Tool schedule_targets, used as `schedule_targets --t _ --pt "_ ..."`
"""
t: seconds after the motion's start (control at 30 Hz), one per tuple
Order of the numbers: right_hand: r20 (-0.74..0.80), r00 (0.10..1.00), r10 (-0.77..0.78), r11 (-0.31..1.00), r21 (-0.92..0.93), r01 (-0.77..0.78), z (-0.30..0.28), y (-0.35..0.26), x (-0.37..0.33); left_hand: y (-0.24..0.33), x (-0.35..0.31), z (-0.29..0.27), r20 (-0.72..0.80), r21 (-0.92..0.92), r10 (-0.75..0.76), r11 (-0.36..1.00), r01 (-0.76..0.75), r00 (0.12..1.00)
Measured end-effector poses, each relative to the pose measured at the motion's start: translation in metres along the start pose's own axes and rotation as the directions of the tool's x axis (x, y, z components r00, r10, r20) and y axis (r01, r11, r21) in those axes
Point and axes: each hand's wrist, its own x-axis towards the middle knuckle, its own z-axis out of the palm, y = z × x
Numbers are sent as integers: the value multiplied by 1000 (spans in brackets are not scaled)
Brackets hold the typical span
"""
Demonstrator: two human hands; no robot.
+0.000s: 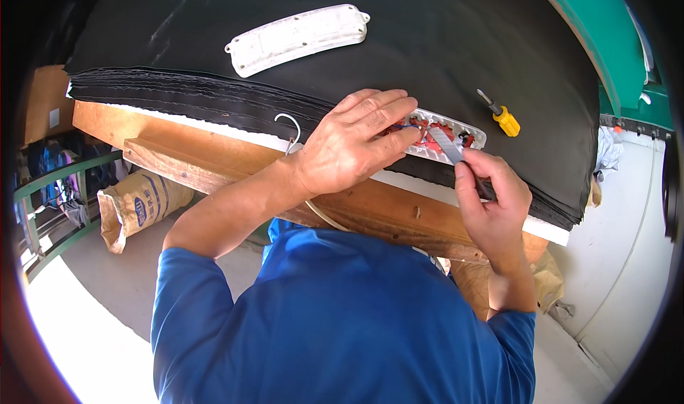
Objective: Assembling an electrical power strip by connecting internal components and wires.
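My left hand [356, 142] lies over the left part of an open white plastic casing [479, 135]. Its fingertips pinch a thin bluish wire beside red and dark parts inside; the thumb is partly hidden. In my right hand [495, 203] is a utility knife [447, 144], gripped by its dark handle. The blade points up and left into the casing, close to the left fingertips. A white cable [326, 215] runs beneath my left wrist, and its curved end [291, 122] sticks up to the left.
Farther back on the stacked black sheets [427, 40] lies a long white cover [299, 39]. A screwdriver with a yellow handle [506, 121] rests at the right. The wooden bench edge [206, 165] runs in front of me. A brown paper sack [142, 208] stands at the lower left.
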Motion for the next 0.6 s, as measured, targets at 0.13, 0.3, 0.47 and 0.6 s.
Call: schedule_targets --t 0.13,0.3,0.47,0.6 --pt "-68 997 25 1000 15 -24 3 1 -3 0 0 -2 2 -60 -54 997 54 999" --pt "-50 983 179 972 162 -169 18 5 -14 -1 1 -2 16 -123 -98 987 99 995" --pt "51 923 381 845 387 -370 25 0 -19 0 1 -2 18 -116 -109 987 110 994" --pt "100 876 472 786 401 -470 26 -8 -18 1 1 -3 24 -110 -113 987 115 993"
